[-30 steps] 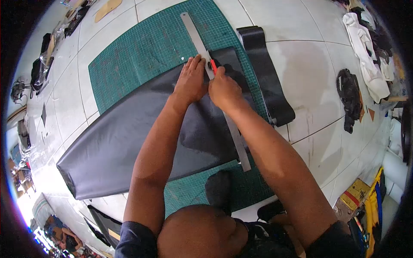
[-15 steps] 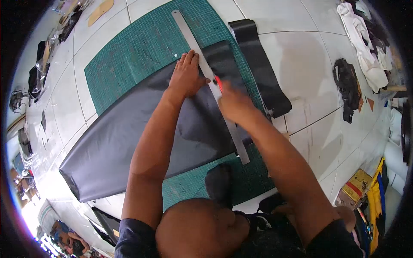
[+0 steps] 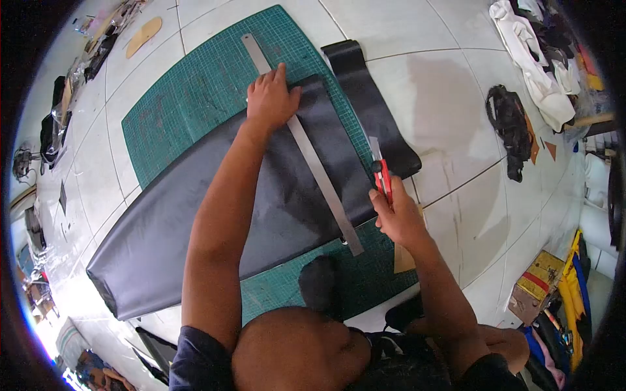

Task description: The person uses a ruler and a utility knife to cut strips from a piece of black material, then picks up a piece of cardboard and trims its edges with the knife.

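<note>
A long steel ruler (image 3: 317, 171) lies across a sheet of black leather-like material (image 3: 195, 195), which is spread over a green cutting mat (image 3: 176, 111). My left hand (image 3: 270, 99) rests across the upper part of the ruler, fingers spread and thumb pointing right; what lies under the palm is hidden. To the right of the sheet, my right hand (image 3: 401, 215) grips a red utility knife (image 3: 383, 177) with its blade extended and pointing away from me. The blade tip is over or near a separate black strip (image 3: 375, 98) beside the mat.
White floor tiles (image 3: 450, 98) surround the mat. A dark foot (image 3: 318, 283) is on its near edge. A black bundle (image 3: 507, 124) and white cloth (image 3: 538, 72) lie at right, a yellow box (image 3: 540, 280) at lower right. A tan piece (image 3: 143, 36) sits at upper left.
My right hand with the knife has moved away from the ruler, to the right and toward me. My left hand has shifted from beside the ruler onto it. The view has moved slightly.
</note>
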A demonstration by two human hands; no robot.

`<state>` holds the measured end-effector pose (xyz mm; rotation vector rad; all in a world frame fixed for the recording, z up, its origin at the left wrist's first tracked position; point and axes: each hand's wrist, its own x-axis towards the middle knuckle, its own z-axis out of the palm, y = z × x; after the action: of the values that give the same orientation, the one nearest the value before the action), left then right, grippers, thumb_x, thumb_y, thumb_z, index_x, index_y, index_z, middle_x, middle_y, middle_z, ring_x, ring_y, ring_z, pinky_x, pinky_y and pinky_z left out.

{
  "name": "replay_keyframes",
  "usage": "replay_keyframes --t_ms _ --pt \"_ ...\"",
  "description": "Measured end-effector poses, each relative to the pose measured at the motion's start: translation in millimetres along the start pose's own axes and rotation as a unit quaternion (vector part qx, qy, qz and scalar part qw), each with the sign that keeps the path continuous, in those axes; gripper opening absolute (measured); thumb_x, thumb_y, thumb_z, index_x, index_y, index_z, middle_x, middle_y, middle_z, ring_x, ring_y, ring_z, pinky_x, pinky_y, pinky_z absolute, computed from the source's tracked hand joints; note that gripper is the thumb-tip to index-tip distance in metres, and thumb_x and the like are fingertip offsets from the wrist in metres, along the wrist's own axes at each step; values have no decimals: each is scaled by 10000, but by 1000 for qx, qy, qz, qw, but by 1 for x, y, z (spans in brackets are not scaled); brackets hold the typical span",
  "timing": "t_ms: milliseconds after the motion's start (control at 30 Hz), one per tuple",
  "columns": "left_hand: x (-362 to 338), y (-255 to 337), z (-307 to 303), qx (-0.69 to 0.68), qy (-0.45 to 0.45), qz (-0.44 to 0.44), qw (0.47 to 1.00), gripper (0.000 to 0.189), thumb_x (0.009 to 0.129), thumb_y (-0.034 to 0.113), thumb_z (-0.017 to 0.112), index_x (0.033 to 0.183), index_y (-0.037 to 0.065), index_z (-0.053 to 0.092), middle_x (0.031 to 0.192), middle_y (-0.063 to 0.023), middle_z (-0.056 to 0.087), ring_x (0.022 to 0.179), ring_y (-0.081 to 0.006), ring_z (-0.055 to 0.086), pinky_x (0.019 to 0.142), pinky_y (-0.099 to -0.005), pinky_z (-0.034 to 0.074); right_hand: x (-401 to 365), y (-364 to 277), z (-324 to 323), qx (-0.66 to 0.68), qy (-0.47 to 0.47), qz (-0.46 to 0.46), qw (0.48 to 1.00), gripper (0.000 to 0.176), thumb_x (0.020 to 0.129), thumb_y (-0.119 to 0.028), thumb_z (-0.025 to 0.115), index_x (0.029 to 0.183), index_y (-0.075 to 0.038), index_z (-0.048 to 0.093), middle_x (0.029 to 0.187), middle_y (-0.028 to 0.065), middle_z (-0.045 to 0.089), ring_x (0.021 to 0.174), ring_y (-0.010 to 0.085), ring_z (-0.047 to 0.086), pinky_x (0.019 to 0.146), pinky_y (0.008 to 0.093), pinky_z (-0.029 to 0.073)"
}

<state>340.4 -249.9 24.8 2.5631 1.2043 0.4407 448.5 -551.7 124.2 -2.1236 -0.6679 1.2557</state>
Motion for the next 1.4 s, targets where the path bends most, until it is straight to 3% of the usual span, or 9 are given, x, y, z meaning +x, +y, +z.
replay_keyframes --t_ms 100,233,367,567,633,767,800,1133,1400 --pt "26 10 -7 95 -171 1 981 476 863 353 640 1228 48 632 1220 -180 633 1237 -382 528 1104 -498 340 10 33 8 -20 62 -86 994 316 969 -256 603 1097 -28 428 752 228 607 746 459 643 656 481 503" --pt "25 9 -7 1 -152 35 988 322 867 278 650 1104 61 675 1136 -172 660 1129 -350 585 996 -461 432 33 40 17 19 141 -127 982 332 941 -264 648 1063 -18 462 783 239 599 754 438 631 657 476 489" --pt "10 18 -43 -259 -160 54 951 210 897 179 656 1037 25 639 881 -98 664 802 -237 622 738 -341 490 67 23 24 69 195 -179 962 471 871 -191 754 1215 -3 493 1036 118 613 944 197 631 840 333 520" --pt "10 51 -133 -451 -155 87 875 139 952 137 627 1039 29 632 896 13 621 842 -91 557 770 -270 451 92 -12 25 125 132 -164 969 704 797 -176 819 1353 9 430 1204 145 566 1150 255 544 1011 379 417" --pt "31 48 -136 -439 -84 112 888 148 951 156 627 1021 30 656 849 31 620 778 -68 556 716 -242 448 81 -9 24 114 153 -191 963 648 790 -202 811 1282 -2 440 1103 150 554 1037 259 551 937 390 439" --pt "69 50 -106 -450 -74 56 888 175 945 166 629 1037 30 689 856 -3 654 776 -92 577 736 -255 463 51 9 7 180 154 -169 957 632 778 -207 809 1254 -6 445 1069 143 534 1004 245 545 913 395 445" --pt "76 52 -92 -449 -77 50 889 197 947 170 625 1048 14 690 854 -22 661 776 -101 584 734 -268 474 42 11 -1 165 188 -153 956 702 775 -187 827 1326 18 443 1025 56 516 944 149 532 860 312 466" --pt "123 75 42 -114 -47 67 990 351 805 289 674 1095 96 712 1107 -201 659 1070 -399 618 944 -499 492 85 14 -72 -114 185 -61 974 477 852 -344 736 1067 -14 467 888 244 617 859 404 636 753 452 484" --pt "124 69 67 0 -99 45 994 569 800 328 647 1281 37 554 1258 -222 578 1168 -412 568 993 -516 463 103 38 -60 -187 193 -80 960 410 869 -280 730 996 -6 452 864 241 634 855 456 644 745 509 506"
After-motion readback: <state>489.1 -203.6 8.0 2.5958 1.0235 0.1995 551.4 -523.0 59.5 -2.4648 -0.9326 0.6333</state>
